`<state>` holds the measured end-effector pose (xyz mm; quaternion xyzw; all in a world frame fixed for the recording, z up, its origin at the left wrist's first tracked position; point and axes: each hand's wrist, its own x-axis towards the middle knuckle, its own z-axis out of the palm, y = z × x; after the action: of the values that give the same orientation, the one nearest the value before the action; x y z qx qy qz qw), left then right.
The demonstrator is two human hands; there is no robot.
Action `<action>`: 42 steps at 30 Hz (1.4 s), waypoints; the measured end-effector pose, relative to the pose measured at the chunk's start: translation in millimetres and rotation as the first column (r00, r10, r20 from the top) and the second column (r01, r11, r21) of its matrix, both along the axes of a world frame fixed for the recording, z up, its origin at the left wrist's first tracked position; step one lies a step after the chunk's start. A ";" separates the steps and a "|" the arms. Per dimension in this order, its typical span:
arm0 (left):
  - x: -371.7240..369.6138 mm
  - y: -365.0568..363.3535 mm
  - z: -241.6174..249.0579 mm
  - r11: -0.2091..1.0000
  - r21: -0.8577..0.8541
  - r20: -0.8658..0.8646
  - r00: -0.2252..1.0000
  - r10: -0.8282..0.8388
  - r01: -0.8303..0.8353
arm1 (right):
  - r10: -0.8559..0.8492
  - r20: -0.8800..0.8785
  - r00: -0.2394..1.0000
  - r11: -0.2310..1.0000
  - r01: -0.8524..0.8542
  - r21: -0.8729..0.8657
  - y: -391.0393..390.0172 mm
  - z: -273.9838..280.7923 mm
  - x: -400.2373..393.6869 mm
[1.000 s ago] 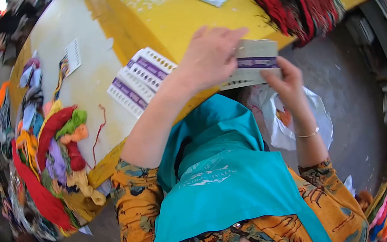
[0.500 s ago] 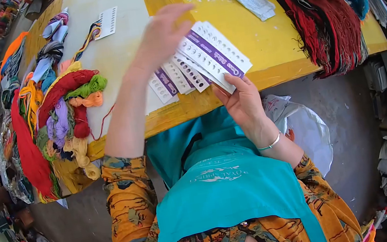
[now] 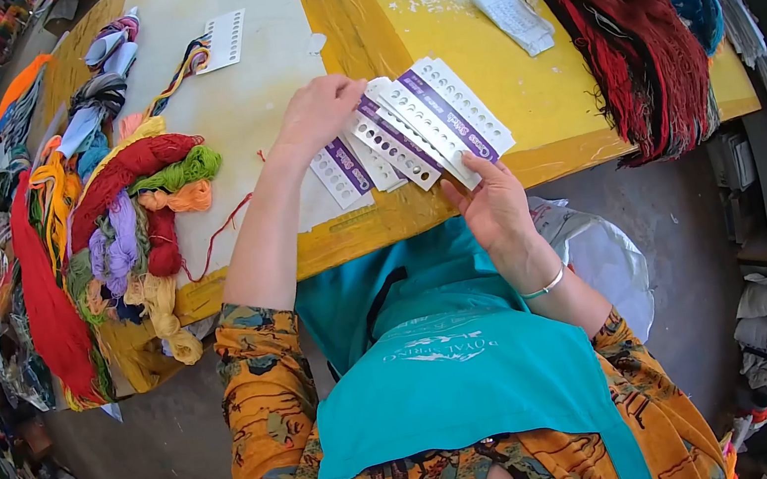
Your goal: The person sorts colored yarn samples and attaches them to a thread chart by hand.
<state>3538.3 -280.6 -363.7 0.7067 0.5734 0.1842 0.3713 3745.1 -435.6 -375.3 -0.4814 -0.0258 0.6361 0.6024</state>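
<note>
The right hand (image 3: pixel 491 207) pinches the near end of the fanned cards (image 3: pixel 416 129) at the table (image 3: pixel 473 45) edge, thumb over and fingers under. A loose pinch could let them slide off toward the lap. Farther in, the left hand (image 3: pixel 316 115) lies flat on the fan, fingers relaxed, gripping nothing.

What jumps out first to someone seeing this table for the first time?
A fan of white punched cards with purple stripes lies at the yellow table's near edge, the left hand resting on it and the right hand at its lower end. To the left lies a heap of bright thread skeins; far right, dark red yarn.
</note>
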 end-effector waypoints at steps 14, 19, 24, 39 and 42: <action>-11.7 -8.4 -0.9 1.000 -0.016 0.216 0.976 0.018 -0.015 | -0.063 -0.047 0.997 0.996 0.066 0.065 11.8 -18.5 12.2; -10.4 -24.0 5.0 0.982 -0.180 0.538 0.830 0.149 -0.060 | -0.047 -0.019 0.999 0.990 0.049 0.128 6.4 -8.8 25.1; -3.1 -42.9 8.1 0.954 -0.235 0.678 0.672 0.298 -0.185 | -0.020 0.088 0.996 0.964 -0.004 0.265 0.3 3.3 32.6; 11.9 -55.9 10.8 0.973 -0.228 0.716 0.673 0.186 -0.026 | 0.031 0.259 0.965 0.937 -0.118 0.327 4.5 9.4 58.7; 13.3 -60.1 9.8 0.971 -0.237 0.740 0.655 0.153 0.040 | 0.085 0.282 0.956 0.928 -0.179 0.326 3.8 10.4 54.1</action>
<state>3551.6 -340.7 -353.9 0.5000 0.4071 0.4036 0.6491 3799.1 -431.8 -364.9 -0.4447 -0.2500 0.5913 0.6246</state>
